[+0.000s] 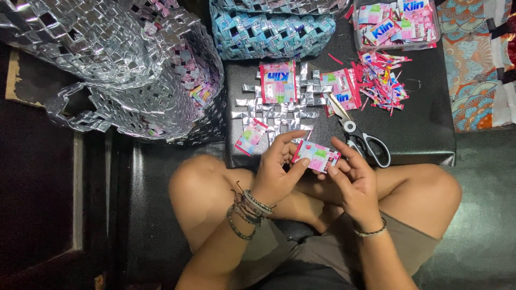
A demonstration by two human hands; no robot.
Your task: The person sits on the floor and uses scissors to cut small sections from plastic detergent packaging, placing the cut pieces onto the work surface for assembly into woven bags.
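Note:
Both hands hold a small pink, white and blue folded sachet wrapper [317, 155] just above my crossed legs. My left hand [277, 172] pinches its left edge with thumb and fingers. My right hand [352, 180] grips its right edge. A silver woven mat of folded wrappers [279, 110] lies on the black board [430, 129] right in front of the hands, with a cut wrapper piece [251, 136] at its near left corner and two flat sachets [278, 81] on top.
Scissors [357, 137] lie on the board beside my right hand. Red and pink wrapper scraps [381, 78] are heaped behind them. A clear box of sachets [395, 24] stands far right. A silver woven bag [134, 70] and a blue woven bag [271, 32] sit behind.

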